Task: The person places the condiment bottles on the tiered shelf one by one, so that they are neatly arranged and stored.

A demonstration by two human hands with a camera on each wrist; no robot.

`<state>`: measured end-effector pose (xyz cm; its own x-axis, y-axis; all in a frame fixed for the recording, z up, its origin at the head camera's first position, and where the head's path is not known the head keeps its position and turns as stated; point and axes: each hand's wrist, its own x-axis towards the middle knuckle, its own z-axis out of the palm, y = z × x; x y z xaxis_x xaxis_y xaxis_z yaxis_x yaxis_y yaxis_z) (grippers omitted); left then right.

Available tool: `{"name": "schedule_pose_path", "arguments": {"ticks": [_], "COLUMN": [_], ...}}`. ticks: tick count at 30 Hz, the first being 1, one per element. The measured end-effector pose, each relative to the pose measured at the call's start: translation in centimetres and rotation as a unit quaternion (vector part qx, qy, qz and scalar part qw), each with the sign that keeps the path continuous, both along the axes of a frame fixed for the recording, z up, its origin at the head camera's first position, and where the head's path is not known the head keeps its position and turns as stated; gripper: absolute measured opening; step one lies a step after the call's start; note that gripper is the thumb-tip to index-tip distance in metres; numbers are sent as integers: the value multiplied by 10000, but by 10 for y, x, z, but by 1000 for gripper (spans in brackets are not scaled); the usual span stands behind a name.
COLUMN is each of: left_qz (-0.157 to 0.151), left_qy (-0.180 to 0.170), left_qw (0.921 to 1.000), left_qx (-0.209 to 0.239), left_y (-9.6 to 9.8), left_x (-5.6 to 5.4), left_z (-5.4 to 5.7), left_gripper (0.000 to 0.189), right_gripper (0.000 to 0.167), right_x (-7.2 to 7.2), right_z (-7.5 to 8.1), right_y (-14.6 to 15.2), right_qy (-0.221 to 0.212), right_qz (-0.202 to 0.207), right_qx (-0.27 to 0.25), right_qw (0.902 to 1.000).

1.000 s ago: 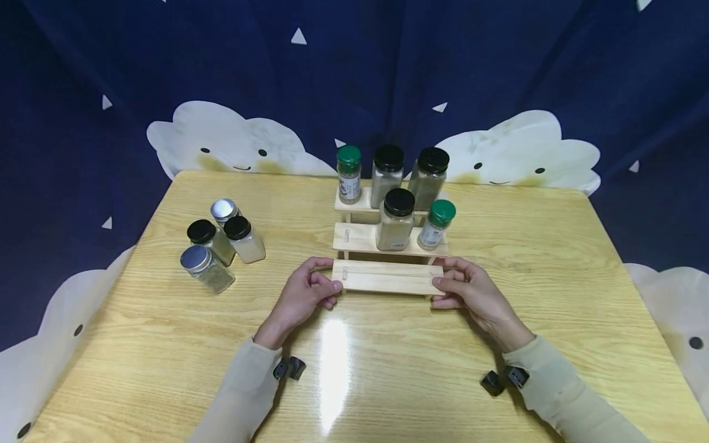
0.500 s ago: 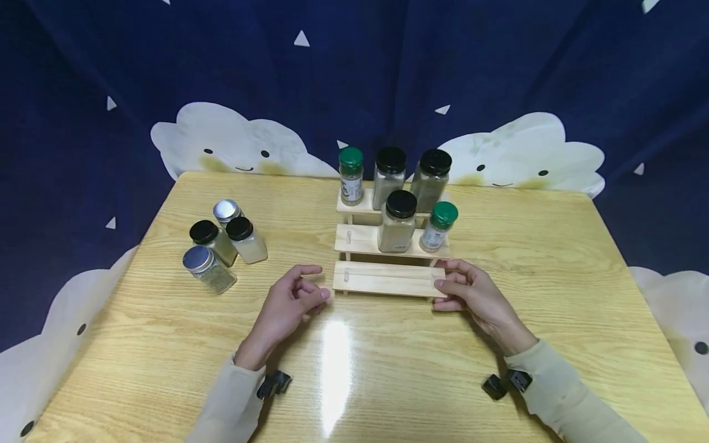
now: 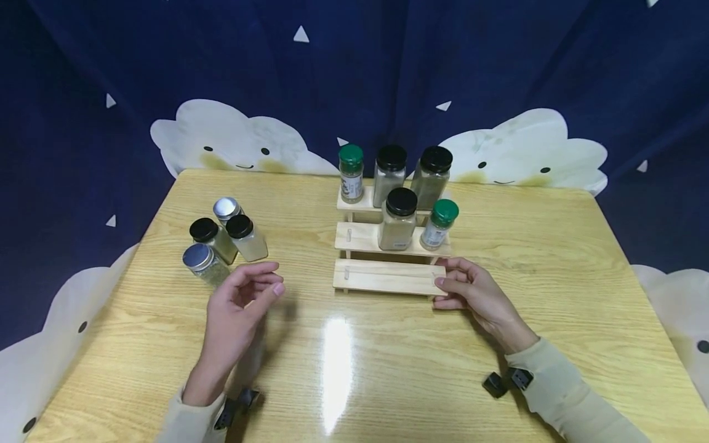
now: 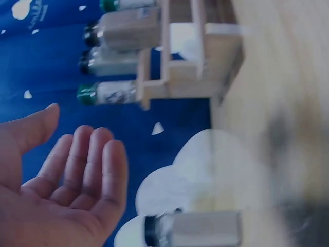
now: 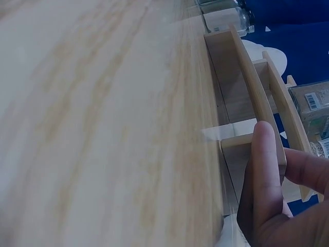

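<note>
A three-tier wooden spice rack [image 3: 388, 278] stands mid-table. My right hand [image 3: 473, 295] grips the right end of its lowest shelf, thumb on the front edge, as the right wrist view also shows. My left hand [image 3: 238, 314] is above the table with loosely bent fingers and holds nothing. Just beyond it is a cluster of spice jars: a silver-lidded jar [image 3: 205, 263], a black-lidded jar [image 3: 213, 239], a second black-lidded jar [image 3: 247, 237] and another silver-lidded jar [image 3: 227, 209]. In the left wrist view the left palm [image 4: 67, 206] faces up, apart from a black-lidded jar [image 4: 200, 229].
On the rack's top shelf stand a green-capped jar [image 3: 351, 175] and two black-lidded jars. Its middle shelf bears a black-lidded jar [image 3: 397, 221] and a green-capped jar [image 3: 437, 226]. A dark blue curtain [image 3: 354, 74] hangs behind the wooden table [image 3: 543, 264].
My left hand has let go of the rack's left end and moved left to the jar cluster. The right hand keeps its grip on the rack, which has not visibly shifted.
</note>
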<state>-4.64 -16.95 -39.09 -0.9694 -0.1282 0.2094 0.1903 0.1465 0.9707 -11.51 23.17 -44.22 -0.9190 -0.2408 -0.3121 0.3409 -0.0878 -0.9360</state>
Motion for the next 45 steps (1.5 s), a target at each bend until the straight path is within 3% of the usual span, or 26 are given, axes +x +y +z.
{"name": "schedule_pose_path", "arguments": {"ticks": [3,7,11,13,17,21,25,30,34,38,45], "left_qz": [117,441,1079,1341,1774,1893,1919,2058,2119,2167,2078], "left_qy": [874,1824,2112,1943,1125,293,-435,-1123,-1507,-1659,-1717], "left_qw": [9950,9757,9612,9624,9755,9814,9804,9720,9652,9613,9624], "left_qx": [463,1129,1406,1346,656,115,-72,-138,-293,-371,-336], "left_y": [-12,-33,-56,-67,-84,-92,-94,-96,-97,-97,-98], "left_x": [1,-2,-9,-13,-19,-22,-24,-26,-27,-28,-32], "left_z": [9,17,20,20,16,7,-5,-15,-20,-24,-31], "left_gripper": [26,23,30,38,56,67,75,77,73,68,61], "right_gripper": [48,49,48,48,49,48,47,48,49,50,50], "right_x": [0,-1,-2,-1,-1,-1,0,0,0,-1,-1], "right_z": [1,1,2,2,2,2,1,0,0,1,1], "right_y": [0,1,1,1,1,1,1,1,1,1,1], "right_qy": [27,0,-23,-22,-20,-27,-34,-66,-82,-89,-129], "right_qz": [5,-14,-16,-15,-33,-57,-56,-15,-3,7,11], "right_qx": [46,66,63,72,80,44,17,103,161,182,198], "right_qw": [10000,10000,10000,10000,10000,10000,10000,9999,9998,9998,9997]}}
